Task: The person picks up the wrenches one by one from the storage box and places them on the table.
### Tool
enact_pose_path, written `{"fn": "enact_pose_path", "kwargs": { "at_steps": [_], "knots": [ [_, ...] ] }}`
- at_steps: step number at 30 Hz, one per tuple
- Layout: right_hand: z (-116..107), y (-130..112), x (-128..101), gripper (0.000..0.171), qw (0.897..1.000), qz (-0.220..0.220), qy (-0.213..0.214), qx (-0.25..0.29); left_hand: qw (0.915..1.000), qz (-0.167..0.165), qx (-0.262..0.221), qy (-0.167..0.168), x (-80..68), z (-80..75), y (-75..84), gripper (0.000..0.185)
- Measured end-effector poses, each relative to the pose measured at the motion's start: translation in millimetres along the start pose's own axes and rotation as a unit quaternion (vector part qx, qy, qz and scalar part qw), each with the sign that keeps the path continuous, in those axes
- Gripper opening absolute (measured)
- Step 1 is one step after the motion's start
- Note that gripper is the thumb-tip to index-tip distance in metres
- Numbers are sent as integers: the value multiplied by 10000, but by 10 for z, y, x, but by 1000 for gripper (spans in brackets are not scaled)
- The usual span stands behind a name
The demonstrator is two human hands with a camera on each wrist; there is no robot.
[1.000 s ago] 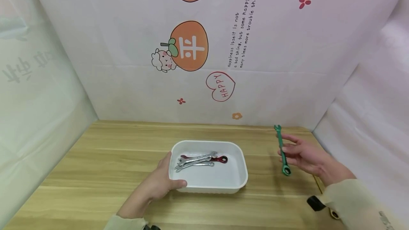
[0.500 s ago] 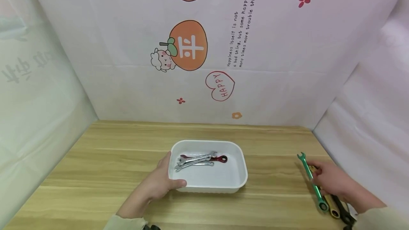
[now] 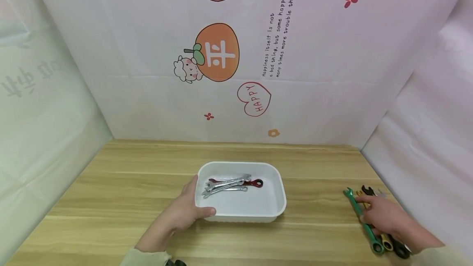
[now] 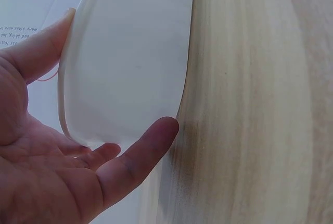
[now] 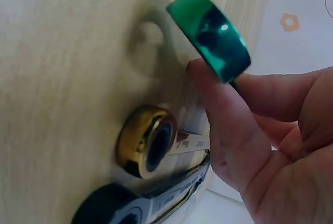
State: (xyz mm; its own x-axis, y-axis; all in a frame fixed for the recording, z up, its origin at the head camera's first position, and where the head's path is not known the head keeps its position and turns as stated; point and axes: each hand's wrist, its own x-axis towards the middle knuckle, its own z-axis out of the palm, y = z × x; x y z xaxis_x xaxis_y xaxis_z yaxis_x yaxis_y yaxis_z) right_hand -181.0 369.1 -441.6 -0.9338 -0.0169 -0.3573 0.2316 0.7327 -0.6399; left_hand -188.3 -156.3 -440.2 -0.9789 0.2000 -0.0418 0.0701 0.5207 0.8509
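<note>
A white plastic tray sits mid-table and holds two silver wrenches and a red wrench. My left hand grips the tray's near left corner, thumb along the front wall; in the left wrist view the tray wall lies between thumb and fingers. At the right table edge my right hand pinches a green wrench low over the table. Its ring end hovers just above the wood, next to a gold wrench and a black wrench.
The wooden table is walled by a printed white backdrop behind and on both sides. The gold wrench and black wrench lie side by side close to the right wall.
My right hand has carried the green wrench from mid-air down and rightward to the gold and black wrenches at the table's right edge. The left hand and tray have stayed put.
</note>
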Motion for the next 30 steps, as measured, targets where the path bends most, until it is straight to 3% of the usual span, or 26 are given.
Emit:
{"fn": "enact_pose_path", "kwargs": {
  "at_steps": [9, 14, 20, 24, 27, 30],
  "knots": [
    [-1, 35, -22, 65, 9987, 53, -107, 486, 10000, -37, -8, 20, 3, 2, 7, 114],
    [19, 43, -38, 55, 9987, 120, 7, 491, 10000, -33, -42, 8, 2, 5, 6, 114],
    [31, 74, -30, 49, 9996, 113, 238, 141, 10000, -19, -39, -6, 8, 6, -6, 116],
    [23, 70, -15, 55, 9956, 140, 111, 919, 10000, -1, -56, -4, 13, 8, -16, 116],
    [20, 55, -11, 58, 9844, 350, -15, 1725, 10000, -4, -72, -8, 14, 6, -17, 116],
    [10, 61, -6, 58, 9785, 523, -47, 1997, 10000, -15, -96, -17, 14, 3, -14, 117]
  ]
}}
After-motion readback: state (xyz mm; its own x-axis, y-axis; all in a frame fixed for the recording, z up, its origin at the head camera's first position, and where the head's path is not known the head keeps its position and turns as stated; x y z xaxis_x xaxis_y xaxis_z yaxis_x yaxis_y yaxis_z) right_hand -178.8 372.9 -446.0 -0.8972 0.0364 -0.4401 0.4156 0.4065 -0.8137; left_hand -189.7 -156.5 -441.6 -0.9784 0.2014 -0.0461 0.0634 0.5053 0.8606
